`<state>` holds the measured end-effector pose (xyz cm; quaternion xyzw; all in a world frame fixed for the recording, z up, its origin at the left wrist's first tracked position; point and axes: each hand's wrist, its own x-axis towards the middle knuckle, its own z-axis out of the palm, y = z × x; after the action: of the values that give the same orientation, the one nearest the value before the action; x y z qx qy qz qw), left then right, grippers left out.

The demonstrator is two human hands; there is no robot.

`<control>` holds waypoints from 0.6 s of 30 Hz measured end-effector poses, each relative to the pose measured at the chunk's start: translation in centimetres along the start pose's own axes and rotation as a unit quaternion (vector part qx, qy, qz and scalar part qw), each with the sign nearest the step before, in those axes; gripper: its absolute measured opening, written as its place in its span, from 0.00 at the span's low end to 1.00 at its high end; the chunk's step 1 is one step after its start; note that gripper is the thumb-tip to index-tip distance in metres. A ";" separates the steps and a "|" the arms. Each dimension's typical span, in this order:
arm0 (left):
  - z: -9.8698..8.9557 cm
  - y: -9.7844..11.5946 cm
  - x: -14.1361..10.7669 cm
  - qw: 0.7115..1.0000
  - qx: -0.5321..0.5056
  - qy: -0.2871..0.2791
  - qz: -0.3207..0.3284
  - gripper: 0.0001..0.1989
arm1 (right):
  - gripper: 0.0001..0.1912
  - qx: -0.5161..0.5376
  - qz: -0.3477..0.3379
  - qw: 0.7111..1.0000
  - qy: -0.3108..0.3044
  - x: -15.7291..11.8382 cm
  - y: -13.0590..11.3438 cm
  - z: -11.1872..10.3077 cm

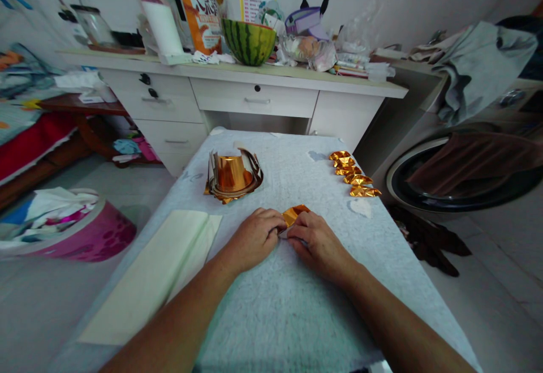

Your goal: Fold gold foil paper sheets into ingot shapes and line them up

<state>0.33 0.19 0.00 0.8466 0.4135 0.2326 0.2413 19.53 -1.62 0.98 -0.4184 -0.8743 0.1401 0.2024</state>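
Both my hands meet over the middle of a cloth-covered table (305, 316). Between them is a sheet of gold foil paper (294, 213), its far part showing past my fingers and a pale edge below. My left hand (257, 237) pinches its left side, and my right hand (316, 243) pinches the right. Ahead on the left stands a curled stack of gold foil sheets (231, 175). Several folded gold foil pieces (354, 179) lie in a row near the right edge. Left of my left forearm lies a long folded sheet of pale paper (148, 277).
A white desk (254, 100) beyond the table bears a watermelon half (249, 42), an orange snack bag (202, 11) and a paper roll (162, 28). On the left floor stands a pink bin (102, 231); a washing machine (394, 175) is at the right.
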 end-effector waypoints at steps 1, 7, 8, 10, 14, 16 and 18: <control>0.0 0.0 0.1 1.000 -0.005 0.001 -0.004 0.14 | 0.08 0.002 0.006 1.000 0.000 0.1 0.0 0.1; 0.2 -0.1 0.4 1.000 -0.011 0.011 -0.020 0.10 | 0.04 0.018 0.088 0.996 0.027 0.4 0.4 1.0; 0.2 -0.1 0.5 1.000 -0.011 0.012 -0.022 0.10 | 0.04 0.016 0.103 0.994 0.034 0.4 0.4 1.2; 0.2 -0.1 0.5 1.000 -0.013 0.014 -0.023 0.10 | 0.04 0.011 0.122 0.991 0.044 0.5 0.4 1.4; 0.3 -0.1 0.5 0.999 -0.017 0.019 -0.023 0.09 | 0.05 0.007 0.141 0.989 0.052 0.6 0.4 1.6; 0.3 -0.2 0.6 0.999 -0.016 0.019 -0.021 0.09 | 0.05 0.005 0.145 0.988 0.052 0.6 0.4 1.7; 0.3 -0.2 0.6 1.000 -0.014 0.018 -0.019 0.10 | 0.05 0.000 0.148 0.988 0.052 0.6 0.5 1.8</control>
<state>0.72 0.71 -0.21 0.8307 0.4305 0.2490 0.2500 18.66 -1.01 -0.71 -0.5498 -0.7910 0.1465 0.2248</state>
